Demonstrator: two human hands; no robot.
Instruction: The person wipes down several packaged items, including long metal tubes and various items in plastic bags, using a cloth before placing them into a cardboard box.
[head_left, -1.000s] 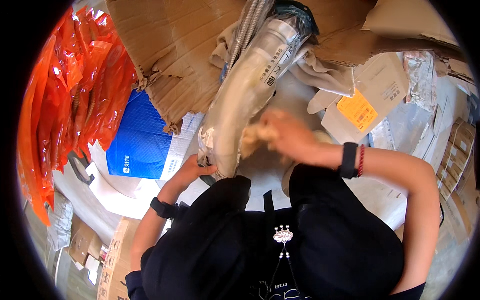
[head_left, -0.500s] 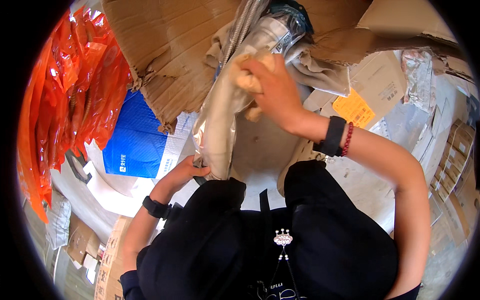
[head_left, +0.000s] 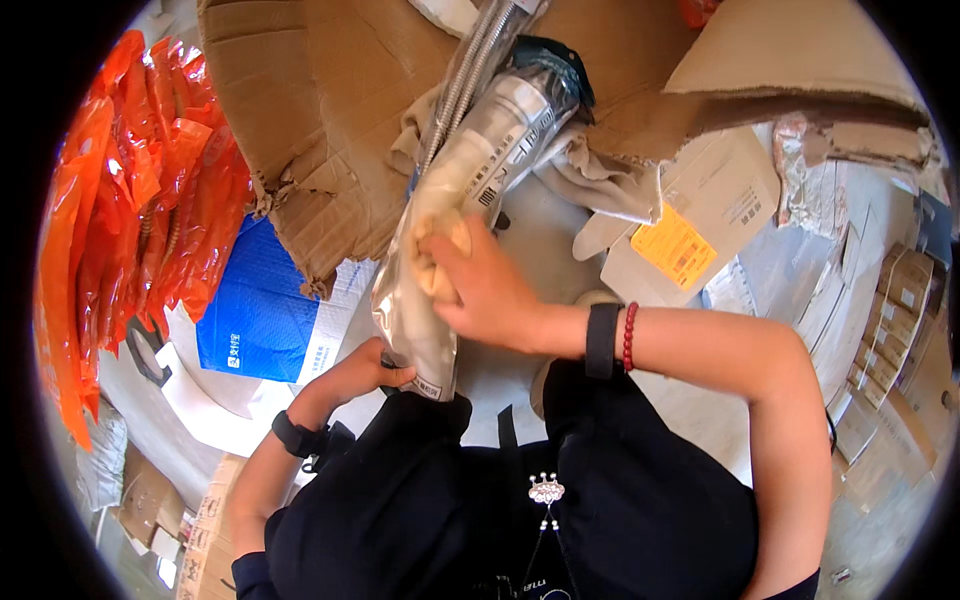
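A long pale tube in clear plastic wrap (head_left: 505,130) slants from my lap up and away to the right, its far end dark green. My left hand (head_left: 362,373) grips its near end, with the thumb on the plastic. Bunched in my right hand (head_left: 490,295) is a yellowish cloth (head_left: 445,240), pressed on the middle of the wrapped tube. Beside the tube's upper part lies a ribbed metal hose (head_left: 462,95), also in clear plastic. A beige cloth (head_left: 600,180) lies to the right of the tube's far end.
A torn cardboard box (head_left: 320,110) spreads behind the tube. Orange plastic packages (head_left: 150,200) hang at left, above a blue-and-white bag (head_left: 250,310). Right of the tube is a flattened carton (head_left: 740,180) with an orange label (head_left: 673,245). Stacked boxes (head_left: 895,310) stand at far right.
My right hand has slid the cloth down the wrapped tube, from near its far end toward me. My left hand still grips the near end.
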